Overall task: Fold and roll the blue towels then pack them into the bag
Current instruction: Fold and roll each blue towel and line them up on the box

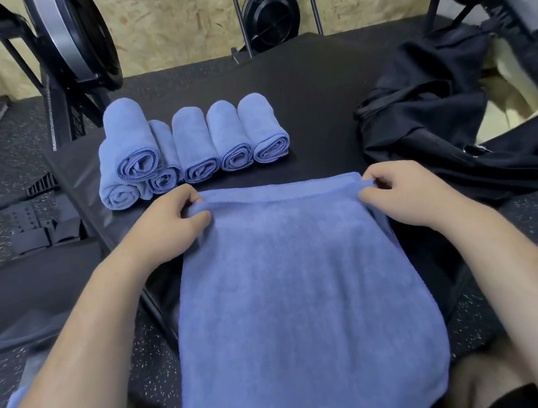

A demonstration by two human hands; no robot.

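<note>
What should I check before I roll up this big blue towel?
1. Left hand pinches the flat blue terry towel at its far left corner: ok.
2. Right hand pinches its far right corner: ok.
3. Far edge straight between the hands: ok.
4. Towel's surface smooth, no big creases: ok.
5. Six rolled blue towels lie beyond the far edge, off the flat towel: ok.
6. Room inside the crumpled black fabric bag: cannot tell.
</note>
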